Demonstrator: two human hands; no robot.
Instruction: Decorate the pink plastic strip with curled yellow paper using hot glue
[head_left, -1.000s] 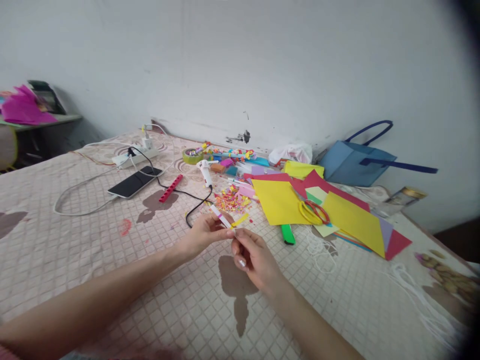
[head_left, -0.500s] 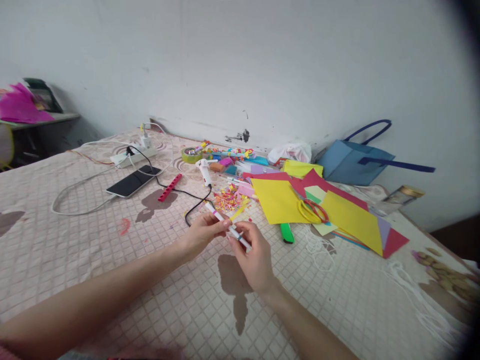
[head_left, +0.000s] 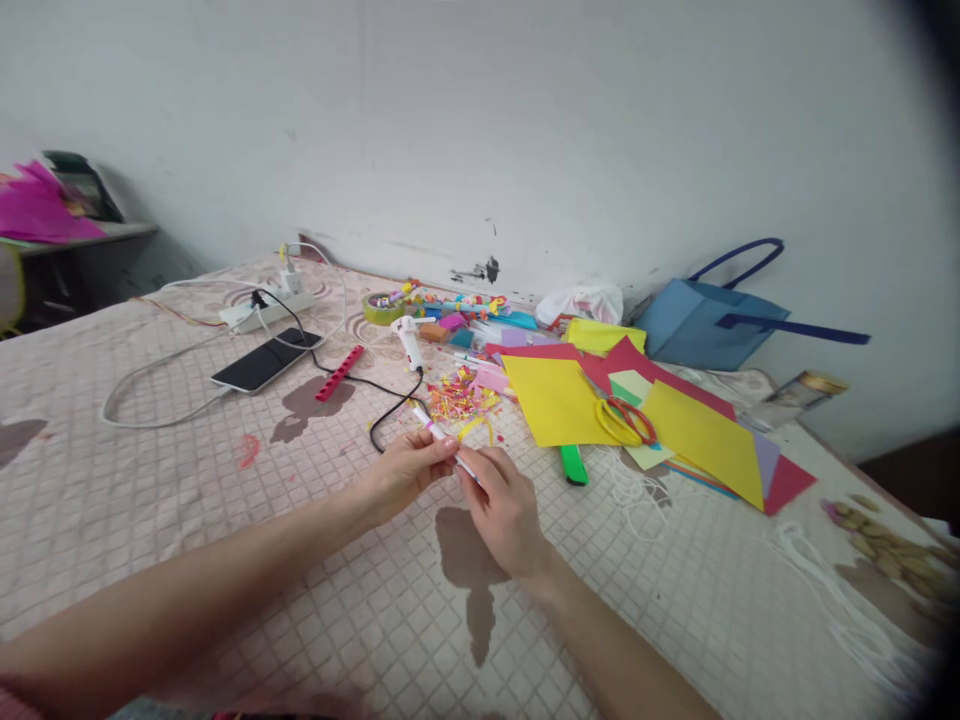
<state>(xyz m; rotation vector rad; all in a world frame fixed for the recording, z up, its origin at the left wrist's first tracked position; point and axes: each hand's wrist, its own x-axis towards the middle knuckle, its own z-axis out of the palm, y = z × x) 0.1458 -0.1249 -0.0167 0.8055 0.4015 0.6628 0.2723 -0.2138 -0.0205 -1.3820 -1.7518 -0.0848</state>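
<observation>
A slim white pen [head_left: 429,424] with a pink band slants between my hands above the table. My left hand [head_left: 411,468] is closed on its middle, thumb on top. The fingers of my right hand [head_left: 504,505] wrap round its lower end and mostly hide it. From beside my fingertips a narrow yellow paper strip [head_left: 478,424] curls up; where its end sits is hidden. Just beyond lies a heap of small coloured paper bits [head_left: 459,396]. A white glue gun [head_left: 409,343] with a black cord stands behind that heap.
At right lie yellow paper sheets [head_left: 559,400], scissors with yellow and red handles [head_left: 626,422], a green cutter [head_left: 574,466] and white string [head_left: 637,500]. At left are a phone [head_left: 266,362], a red perforated strip [head_left: 340,373] and a power strip [head_left: 266,312]. A blue bag [head_left: 712,322] stands against the wall.
My right fingers have slid over the pen's lower end, covering more of it. The yellow strip, straighter before, now bends in an arch.
</observation>
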